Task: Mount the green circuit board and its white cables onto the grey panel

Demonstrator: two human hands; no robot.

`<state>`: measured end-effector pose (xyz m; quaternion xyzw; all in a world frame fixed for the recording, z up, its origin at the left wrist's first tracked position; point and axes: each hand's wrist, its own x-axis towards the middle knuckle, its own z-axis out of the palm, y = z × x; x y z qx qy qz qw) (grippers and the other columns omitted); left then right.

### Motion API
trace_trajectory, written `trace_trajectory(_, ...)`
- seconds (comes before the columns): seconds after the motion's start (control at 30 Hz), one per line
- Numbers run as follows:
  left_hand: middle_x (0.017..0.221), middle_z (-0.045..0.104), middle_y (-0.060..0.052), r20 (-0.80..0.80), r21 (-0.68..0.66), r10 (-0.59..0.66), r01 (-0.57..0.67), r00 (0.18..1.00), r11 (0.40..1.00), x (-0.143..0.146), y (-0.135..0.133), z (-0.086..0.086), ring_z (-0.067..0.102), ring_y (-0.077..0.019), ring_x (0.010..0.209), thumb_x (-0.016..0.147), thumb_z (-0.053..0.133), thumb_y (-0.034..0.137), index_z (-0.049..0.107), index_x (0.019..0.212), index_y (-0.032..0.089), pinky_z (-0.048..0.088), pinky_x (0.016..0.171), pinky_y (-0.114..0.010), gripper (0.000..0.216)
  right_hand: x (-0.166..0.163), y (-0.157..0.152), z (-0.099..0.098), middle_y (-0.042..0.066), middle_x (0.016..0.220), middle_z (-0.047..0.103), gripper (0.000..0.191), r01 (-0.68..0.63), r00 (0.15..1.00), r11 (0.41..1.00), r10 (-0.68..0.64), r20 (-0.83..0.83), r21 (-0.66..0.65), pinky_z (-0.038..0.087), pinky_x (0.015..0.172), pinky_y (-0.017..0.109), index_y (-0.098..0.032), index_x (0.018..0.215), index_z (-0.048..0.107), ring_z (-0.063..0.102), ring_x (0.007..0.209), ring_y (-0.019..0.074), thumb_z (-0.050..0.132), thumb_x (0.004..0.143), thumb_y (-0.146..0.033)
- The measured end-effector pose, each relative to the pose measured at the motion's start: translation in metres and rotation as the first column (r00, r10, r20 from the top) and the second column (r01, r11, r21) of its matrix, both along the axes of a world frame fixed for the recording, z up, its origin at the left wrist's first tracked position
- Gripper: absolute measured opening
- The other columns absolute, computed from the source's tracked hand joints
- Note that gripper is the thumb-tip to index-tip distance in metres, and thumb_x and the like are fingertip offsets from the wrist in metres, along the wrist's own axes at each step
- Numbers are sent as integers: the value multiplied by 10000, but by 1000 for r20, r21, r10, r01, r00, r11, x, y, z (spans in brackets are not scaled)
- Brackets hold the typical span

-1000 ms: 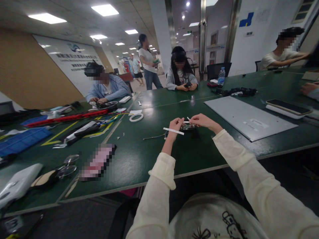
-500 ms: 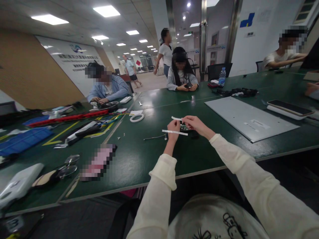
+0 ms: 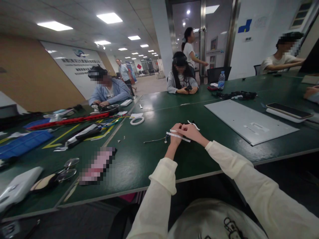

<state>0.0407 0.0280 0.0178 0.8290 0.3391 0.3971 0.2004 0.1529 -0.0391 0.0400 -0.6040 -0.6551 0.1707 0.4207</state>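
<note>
My left hand [image 3: 177,128] is closed above the green table, its fingers mostly hidden behind my right hand. A thin white strip [image 3: 183,137], perhaps tape, lies across the back of the left hand near the wrist. My right hand [image 3: 193,131] is over the left one, thumb and finger pinched at a short white strip end [image 3: 172,130]. Beyond the right knuckles a curved white strip [image 3: 193,125] sticks out; what holds it is hidden. Close to the left wrist, a thin cable [image 3: 154,140] with a small connector lies on the table.
A white tape roll [image 3: 137,120] and small scraps lie to the left. Nearer are a pixelated pink item [image 3: 98,166] and glasses [image 3: 67,170]. At right are a grey panel [image 3: 249,121] and a phone [image 3: 289,110]. Co-workers sit around the table; others walk behind.
My right hand has moved left and down over my left hand. The green board seen between them is now hidden, and a strip shows beyond the right hand.
</note>
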Motion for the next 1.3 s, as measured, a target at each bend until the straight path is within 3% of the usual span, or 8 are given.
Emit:
trace_trajectory(0.13,792,584,-10,-5,19,-29,29,1000,999,1,2,0,543,-152,769,803,542,146,572,761,177,429,725,-277,61,7,2,-3,11,628,613,512,-42,999,999,42,-27,-20,357,623,258,-183,619,626,535,602,130,535,852,-629)
trace_trajectory(0.37,908,652,-41,61,-74,-57,61,996,995,4,5,-1,609,-172,874,836,547,181,611,903,171,481,817,-316,93,15,-10,-1,40,699,645,523,49,977,999,-51,209,13,332,629,272,-195,679,670,550,644,151,496,882,-645)
trace_trajectory(0.57,1019,666,-83,-135,-15,-68,66,989,998,4,12,-13,624,-222,958,831,609,252,633,1009,174,489,885,-383,196,49,-1,1,88,840,682,592,243,942,970,-235,240,-4,372,662,271,-196,813,699,592,752,186,371,914,-679)
trace_trajectory(0.67,1048,673,-93,-242,67,-86,105,966,992,3,13,-15,616,-252,1027,793,667,283,647,1032,177,463,957,-418,262,97,4,-3,141,1039,665,604,456,841,887,-455,293,69,413,804,312,-169,1011,688,596,931,231,252,975,-585)
trace_trajectory(0.77,1069,675,-97,-289,98,-90,123,953,988,3,13,-15,616,-255,1045,793,672,309,651,1043,177,459,973,-425,284,158,-4,-19,199,1356,501,561,679,649,729,-652,393,87,353,990,447,-136,1288,570,437,1244,334,284,974,-503)
trace_trajectory(0.9,1090,668,-116,-298,88,-44,73,954,993,4,13,-16,611,-267,1058,816,649,381,631,1096,169,470,952,-431,352,225,-24,-54,224,1494,315,629,818,522,571,-688,504,-68,244,1001,666,-135,1404,455,224,1371,447,250,958,-527)
trace_trajectory(1.03,1139,657,-128,-309,110,-61,100,949,989,3,14,-18,600,-277,1092,783,690,386,624,1116,170,435,998,-445,402,250,-31,-78,219,1464,362,619,789,585,574,-593,553,-219,189,995,715,-178,1353,518,284,1345,453,247,941,-553)
trace_trajectory(1.3,1127,670,-112,-354,131,-52,104,934,986,4,19,-16,602,-275,1094,722,741,459,648,1088,185,394,1035,-436,467,246,-25,-81,207,1478,353,574,772,593,604,-575,564,-196,179,1016,695,-181,1344,519,273,1354,451,269,947,-514)
